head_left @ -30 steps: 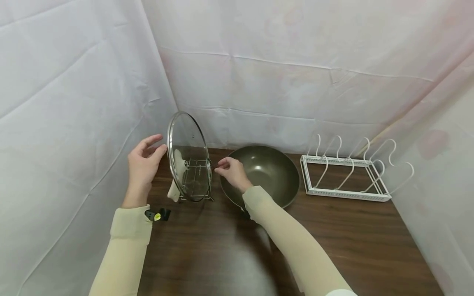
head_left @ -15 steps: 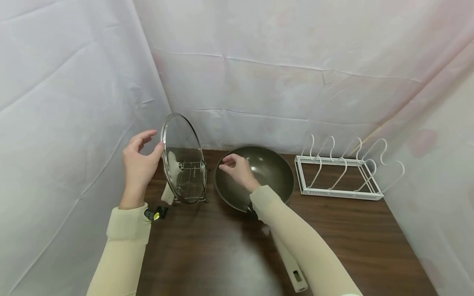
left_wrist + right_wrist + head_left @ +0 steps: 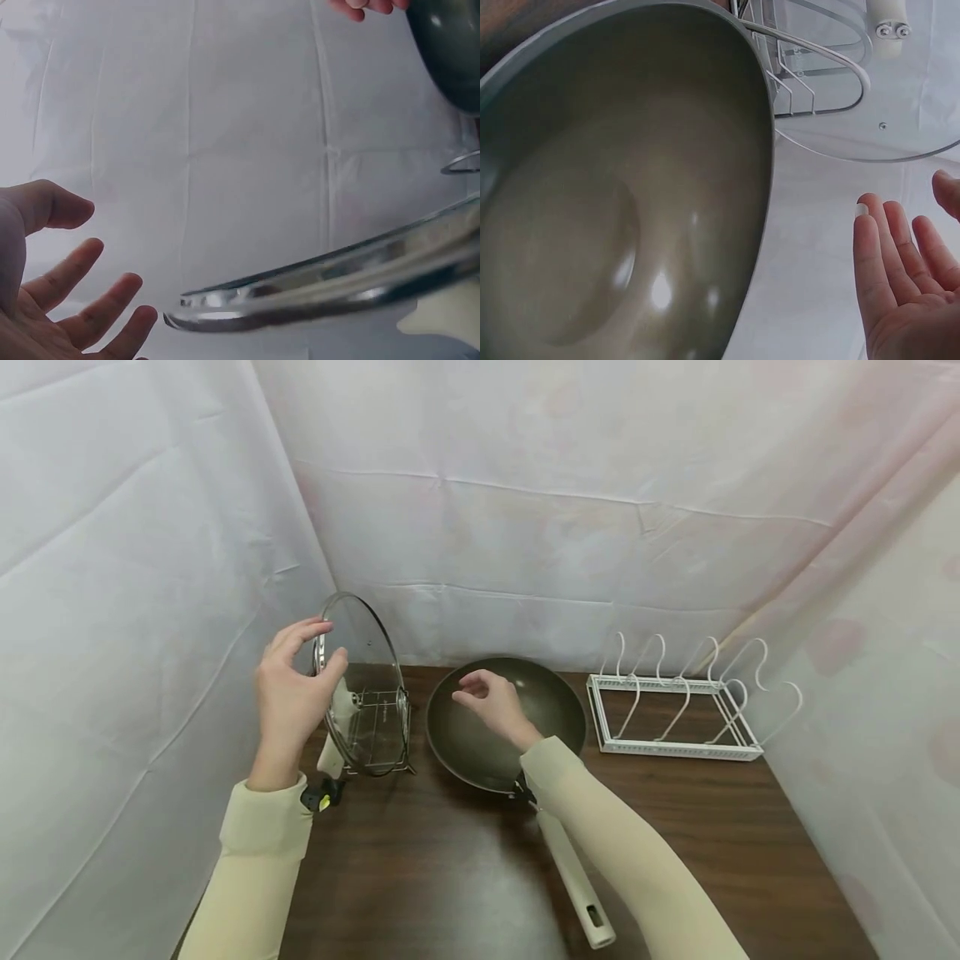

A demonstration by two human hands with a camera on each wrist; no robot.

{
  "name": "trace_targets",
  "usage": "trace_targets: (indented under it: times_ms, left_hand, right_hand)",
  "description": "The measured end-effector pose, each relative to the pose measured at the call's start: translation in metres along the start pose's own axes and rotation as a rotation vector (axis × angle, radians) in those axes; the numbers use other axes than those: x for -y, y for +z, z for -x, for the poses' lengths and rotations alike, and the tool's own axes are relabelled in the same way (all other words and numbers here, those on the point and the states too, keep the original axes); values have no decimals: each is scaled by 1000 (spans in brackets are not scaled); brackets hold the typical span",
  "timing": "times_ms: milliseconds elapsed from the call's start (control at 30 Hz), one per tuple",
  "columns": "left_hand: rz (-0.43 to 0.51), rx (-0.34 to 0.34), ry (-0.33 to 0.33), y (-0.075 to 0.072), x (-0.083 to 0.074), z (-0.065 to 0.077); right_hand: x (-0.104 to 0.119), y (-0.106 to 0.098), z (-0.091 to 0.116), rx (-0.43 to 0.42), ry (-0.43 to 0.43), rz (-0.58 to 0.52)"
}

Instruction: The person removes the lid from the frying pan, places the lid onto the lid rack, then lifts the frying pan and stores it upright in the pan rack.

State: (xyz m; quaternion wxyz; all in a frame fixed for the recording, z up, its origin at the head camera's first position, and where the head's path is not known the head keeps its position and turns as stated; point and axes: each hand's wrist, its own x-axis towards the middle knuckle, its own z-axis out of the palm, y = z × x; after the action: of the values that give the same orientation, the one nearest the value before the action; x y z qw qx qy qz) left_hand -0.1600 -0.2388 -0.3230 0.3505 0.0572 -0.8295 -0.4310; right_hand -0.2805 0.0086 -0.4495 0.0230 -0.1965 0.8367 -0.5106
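Observation:
A glass lid (image 3: 367, 647) with a metal rim stands on edge in a small wire rack (image 3: 381, 727), its cream handle (image 3: 343, 706) facing left. My left hand (image 3: 292, 693) is beside the lid's left rim, thumb and fingers spread and holding nothing. In the left wrist view, a gap shows between the fingertips (image 3: 142, 319) and the lid's rim (image 3: 285, 304). My right hand (image 3: 495, 706) hovers over a dark wok (image 3: 480, 752), fingers loosely bent with nothing in them. The wok's long cream handle (image 3: 573, 881) points toward me, partly beside my right sleeve.
A white rack (image 3: 675, 748) with several curved hooks stands on the brown wooden table (image 3: 450, 877), to the right of the wok. White cloth walls (image 3: 480, 543) enclose the table at the back and both sides.
My right hand has drawn back from the wire rack to over the wok. The left hand shifts slightly at the lid's rim. The view has turned a little, and the wok's handle has come into sight.

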Motion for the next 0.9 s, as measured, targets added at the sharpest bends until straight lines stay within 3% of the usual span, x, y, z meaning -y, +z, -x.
trace_targets:
  times_ms: [167,533,700,900]
  left_hand:
    - [-8,15,43,8,-7,3]
    - [31,119,158,32,-14,19]
    - [35,161,160,46,-12,28]
    - [23,268,121,66,-5,46]
  right_hand:
    - [0,-12,4,-21,-12,13]
    - [-7,-34,22,-32,-37,59]
    - [-9,-42,33,-34,-39,60]
    - [-13,-47,49,-27,-25,68]
